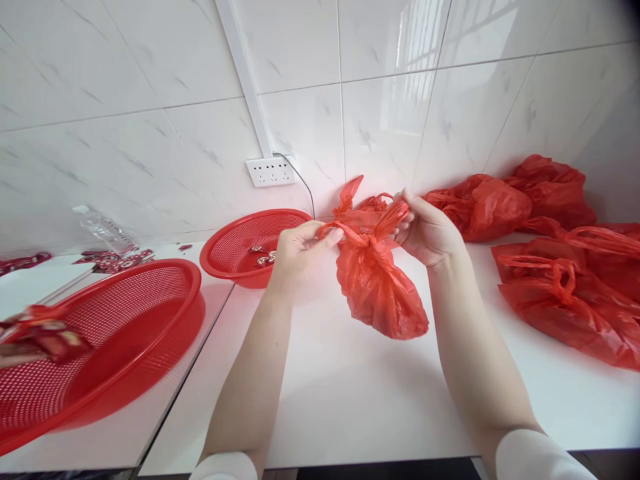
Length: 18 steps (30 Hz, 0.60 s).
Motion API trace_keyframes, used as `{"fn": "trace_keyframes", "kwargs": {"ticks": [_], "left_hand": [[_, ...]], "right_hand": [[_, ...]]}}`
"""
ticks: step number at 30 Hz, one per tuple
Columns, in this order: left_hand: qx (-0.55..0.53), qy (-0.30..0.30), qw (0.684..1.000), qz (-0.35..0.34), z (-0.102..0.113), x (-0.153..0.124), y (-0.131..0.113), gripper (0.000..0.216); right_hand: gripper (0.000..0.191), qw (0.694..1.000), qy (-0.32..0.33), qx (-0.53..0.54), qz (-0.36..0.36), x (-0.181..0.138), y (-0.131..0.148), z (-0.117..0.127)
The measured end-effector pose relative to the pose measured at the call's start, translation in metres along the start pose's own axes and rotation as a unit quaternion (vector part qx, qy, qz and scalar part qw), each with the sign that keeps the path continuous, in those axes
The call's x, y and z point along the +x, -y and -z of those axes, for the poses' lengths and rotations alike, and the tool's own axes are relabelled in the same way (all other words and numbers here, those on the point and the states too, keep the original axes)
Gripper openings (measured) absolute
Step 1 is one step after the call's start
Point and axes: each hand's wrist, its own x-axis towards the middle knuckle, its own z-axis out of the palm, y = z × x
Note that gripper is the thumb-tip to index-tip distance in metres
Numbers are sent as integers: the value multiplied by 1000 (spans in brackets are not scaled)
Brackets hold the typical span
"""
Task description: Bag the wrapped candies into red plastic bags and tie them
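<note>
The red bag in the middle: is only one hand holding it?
No, the left hand and the right hand each pinch a handle at the top of the red bag.

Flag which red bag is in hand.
The small centre bag, its handles pinched by left hand and right hand; the other bags lie on the counter at right.

The small crinkly red plastic bag (pixel 380 293) is plump at the bottom. Its thin handles (pixel 346 231) are stretched out sideways on top. It hangs over the white table (pixel 325 400).
</note>
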Motion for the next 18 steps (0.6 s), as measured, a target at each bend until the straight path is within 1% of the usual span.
{"fn": "trace_keyframes", "kwargs": {"ticks": [2, 4, 5, 7, 10, 13, 16, 18], "left_hand": [[-61, 13, 998, 27, 5, 1, 0, 15], [-123, 32, 990, 56, 11, 1, -3, 20], [-130, 35, 989, 63, 13, 1, -4, 25], [-87, 27, 993, 70, 18, 2, -8, 34], [35, -13, 995, 93, 29, 3, -9, 49], [129, -51, 980, 140, 43, 5, -6, 56], [175, -58, 969, 167, 51, 7, 1, 59], [197, -57, 964, 169, 51, 8, 5, 58]], "right_hand": [[49, 1000, 0, 21, 19, -2, 5, 3], [54, 999, -11, 17, 34, -3, 8, 5], [55, 999, -23, 3, 37, -2, 9, 7], [55, 997, -59, -45, 37, -2, 10, 11], [53, 984, -113, -136, 34, -1, 10, 26], [46, 957, -183, -214, 64, -3, 13, 53], [42, 928, -259, -252, 89, -7, 17, 78], [39, 910, -292, -277, 97, -9, 18, 87]]}}
